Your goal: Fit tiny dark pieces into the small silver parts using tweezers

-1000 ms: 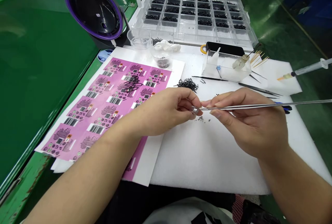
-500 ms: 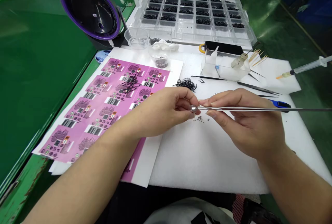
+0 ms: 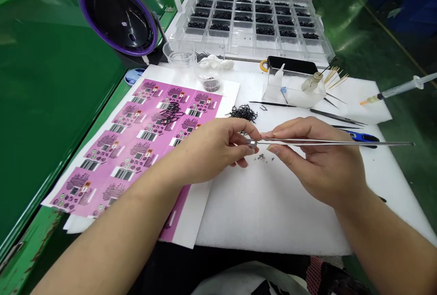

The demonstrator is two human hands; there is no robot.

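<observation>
My left hand (image 3: 215, 149) pinches a small shiny metal piece (image 3: 251, 143) between thumb and fingers, just above the white work surface (image 3: 273, 217). Long thin metal tweezers (image 3: 382, 143) lie in the closed grip of my right hand (image 3: 327, 163), their tips meeting the metal piece. Fingers partly hide the contact point. Below the hands are tiny scattered bits (image 3: 261, 158). Behind the left fingers rests a heap of small black bent pieces (image 3: 243, 113); another black cluster (image 3: 171, 113) lies on the pink printed label sheet (image 3: 133, 126).
At the back stands a clear compartment box (image 3: 243, 38) of black pieces. A purple-rimmed round fan (image 3: 119, 17) is left, near clear cups (image 3: 179, 53). To the right are a clear tray (image 3: 273, 92), a phone (image 3: 292, 64), a syringe (image 3: 396, 90) and a blue knife (image 3: 363, 137).
Both hands stay together with the metal piece and tweezers. My right hand and the tweezers sit slightly farther left in view. The camera view has shifted slightly.
</observation>
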